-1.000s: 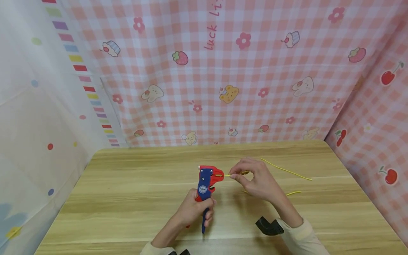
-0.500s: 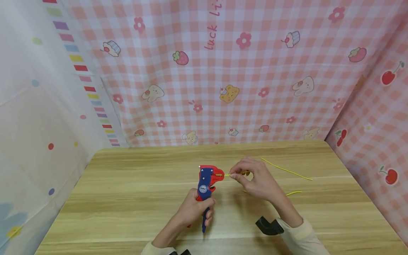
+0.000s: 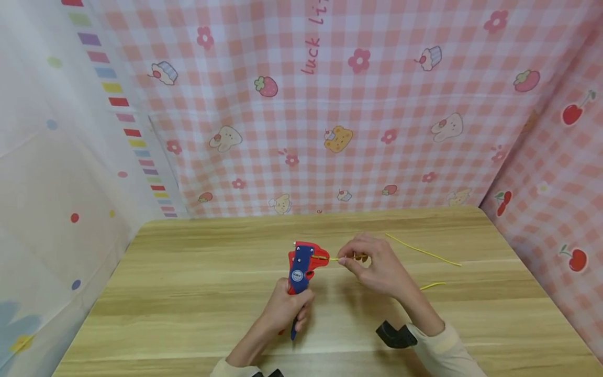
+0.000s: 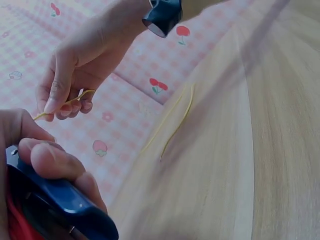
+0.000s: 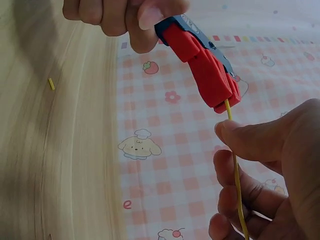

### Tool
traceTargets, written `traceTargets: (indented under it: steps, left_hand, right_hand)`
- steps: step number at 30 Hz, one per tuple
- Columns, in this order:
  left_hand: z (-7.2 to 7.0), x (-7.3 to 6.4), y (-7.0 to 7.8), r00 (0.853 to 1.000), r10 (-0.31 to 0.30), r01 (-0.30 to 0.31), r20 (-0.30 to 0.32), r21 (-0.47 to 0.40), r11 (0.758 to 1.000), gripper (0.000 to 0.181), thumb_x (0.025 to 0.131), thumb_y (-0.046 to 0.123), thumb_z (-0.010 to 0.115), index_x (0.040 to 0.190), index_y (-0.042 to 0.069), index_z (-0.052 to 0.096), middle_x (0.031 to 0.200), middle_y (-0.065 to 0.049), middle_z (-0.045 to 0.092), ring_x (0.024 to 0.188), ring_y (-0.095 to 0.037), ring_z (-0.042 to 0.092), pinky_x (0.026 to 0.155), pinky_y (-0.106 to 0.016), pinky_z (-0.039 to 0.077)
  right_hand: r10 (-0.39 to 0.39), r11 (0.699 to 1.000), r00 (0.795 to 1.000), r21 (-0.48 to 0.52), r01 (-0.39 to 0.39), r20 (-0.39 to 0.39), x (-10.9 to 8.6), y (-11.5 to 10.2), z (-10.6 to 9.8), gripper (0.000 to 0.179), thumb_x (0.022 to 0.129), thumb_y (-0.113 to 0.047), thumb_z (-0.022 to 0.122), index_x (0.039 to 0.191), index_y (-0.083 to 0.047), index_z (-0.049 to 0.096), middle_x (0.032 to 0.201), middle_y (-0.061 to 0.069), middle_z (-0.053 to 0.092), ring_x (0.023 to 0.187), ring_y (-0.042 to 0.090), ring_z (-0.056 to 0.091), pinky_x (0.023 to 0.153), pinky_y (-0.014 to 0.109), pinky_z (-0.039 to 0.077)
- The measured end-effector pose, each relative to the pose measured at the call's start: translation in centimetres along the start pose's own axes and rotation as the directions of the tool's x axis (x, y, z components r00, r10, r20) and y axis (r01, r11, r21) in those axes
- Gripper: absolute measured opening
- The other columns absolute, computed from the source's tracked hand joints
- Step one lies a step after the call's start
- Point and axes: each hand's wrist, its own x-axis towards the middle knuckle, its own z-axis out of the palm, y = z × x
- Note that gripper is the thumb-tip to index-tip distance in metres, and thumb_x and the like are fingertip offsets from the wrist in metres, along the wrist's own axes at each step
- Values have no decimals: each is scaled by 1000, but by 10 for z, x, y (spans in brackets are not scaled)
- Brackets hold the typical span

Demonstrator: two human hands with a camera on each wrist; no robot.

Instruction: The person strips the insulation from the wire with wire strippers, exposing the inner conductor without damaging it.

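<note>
A blue and red wire stripper (image 3: pixel 298 280) stands above the table, its head to the top. My left hand (image 3: pixel 285 310) grips its handles, with the fingers wrapped round them. From the right, my right hand (image 3: pixel 379 268) pinches a thin yellow wire (image 5: pixel 237 182) between thumb and forefinger. One end of that wire runs into the red nose of the stripper in the right wrist view; the rest trails down across the curled fingers. How far the wire reaches inside the jaws is hidden.
On the wooden table (image 3: pixel 188 293) lie a longer yellow wire (image 3: pixel 424 250) at the back right and another yellow wire (image 3: pixel 433 285) partly behind the right forearm. A short yellow piece (image 5: pixel 51 83) shows in the right wrist view. Patterned curtains (image 3: pixel 330 104) surround the table.
The stripper has shifted slightly left and tilted in my left hand, and more of its red part shows at the head's left side. My right hand has moved slightly left with the wire.
</note>
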Motion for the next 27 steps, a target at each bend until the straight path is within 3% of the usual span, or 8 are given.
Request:
traceTargets:
  steps: [10, 18, 27]
  left_hand:
    - [-2, 0, 1, 999, -30, 31, 29, -34, 999, 18, 96, 6, 58, 80, 6, 50, 50, 3, 51, 37, -13, 53, 41, -27, 49]
    - [-1, -1, 2, 1000, -10, 11, 25, -30, 999, 17, 96, 7, 58, 81, 5, 52, 50, 3, 52, 37, -12, 54, 42, -26, 50]
    - [-13, 0, 5, 1000, 18, -18, 3, -75, 997, 21, 96, 8, 56, 100, -12, 54, 53, 3, 54, 41, -13, 57, 47, -26, 52]
  right_hand:
    - [7, 1000, 1000, 11, -7, -1, -1, -1, -1, 10, 91, -16, 78, 89, -25, 75, 80, -16, 66, 76, 5, 53, 66, 32, 52]
    - [18, 1000, 1000, 20, -18, 9, -1, 0, -4, 8, 91, -16, 77, 89, -23, 76, 80, -15, 66, 75, 5, 54, 66, 31, 52]
    - [11, 1000, 1000, 6, -11, -5, -3, 7, -12, 15, 92, -13, 77, 89, -28, 74, 83, -14, 66, 72, 5, 53, 65, 32, 51]
